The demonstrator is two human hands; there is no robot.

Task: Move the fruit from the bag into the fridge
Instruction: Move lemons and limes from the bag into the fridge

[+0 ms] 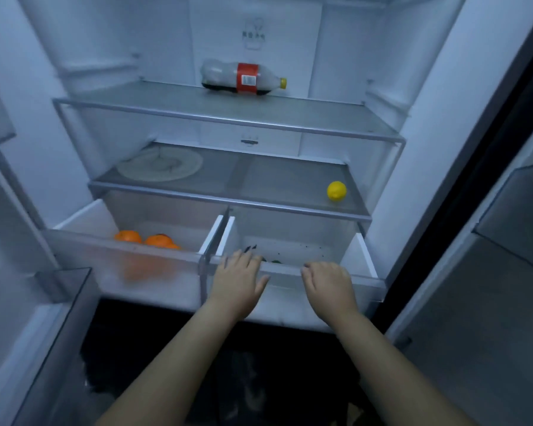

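Observation:
The fridge stands open with both bottom drawers pulled out. Two oranges (145, 238) lie in the left drawer (154, 272). A yellow lemon (336, 190) sits on the right of the lower shelf (259, 182). My left hand (237, 279) rests on the front rim of the right drawer (366, 278), fingers stretched over the rim and thumb spread. My right hand (328, 282) grips the same rim further right with curled fingers. Small dark items (274, 261) lie in that drawer, partly hidden behind the rim. No bag is in view.
A nearly empty cola bottle (243, 77) lies on its side on the upper shelf. A round pale mat (160, 165) lies on the lower shelf's left. Door bins (59, 302) flank the left, and the right door (490, 302) is close to my right arm. The floor below is dark.

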